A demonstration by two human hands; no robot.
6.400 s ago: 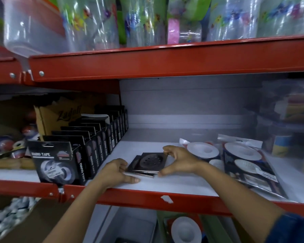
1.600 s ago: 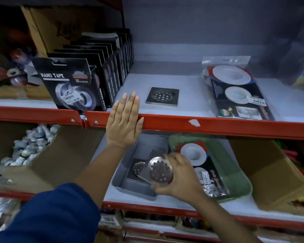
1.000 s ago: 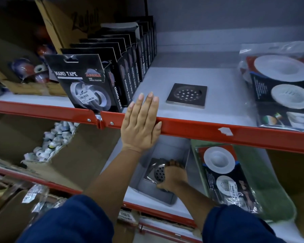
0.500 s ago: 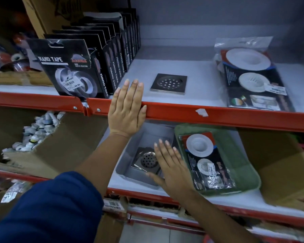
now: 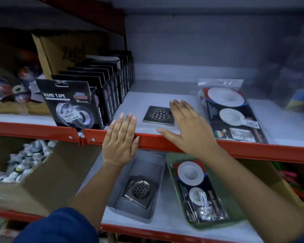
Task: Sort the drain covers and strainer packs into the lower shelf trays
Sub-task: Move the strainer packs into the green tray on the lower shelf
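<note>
Reaching with fingers spread and empty, the right hand (image 5: 188,127) hides one edge of a drain cover (image 5: 158,116) on the upper shelf (image 5: 235,148); the left hand (image 5: 120,142) lies flat, also empty, on the shelf rail. Blurred strainer pack (image 5: 233,116) sits beside.

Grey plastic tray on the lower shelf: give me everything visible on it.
The grey rectangular plastic tray sits flat on the white lower shelf, left of the green tray; whether they touch is unclear. It is shallow, open-topped and plain-walled. Inside lie square steel drain covers, stacked askew, the top one with a perforated round centre. No hand touches it; the left forearm crosses its near-left corner.
</note>
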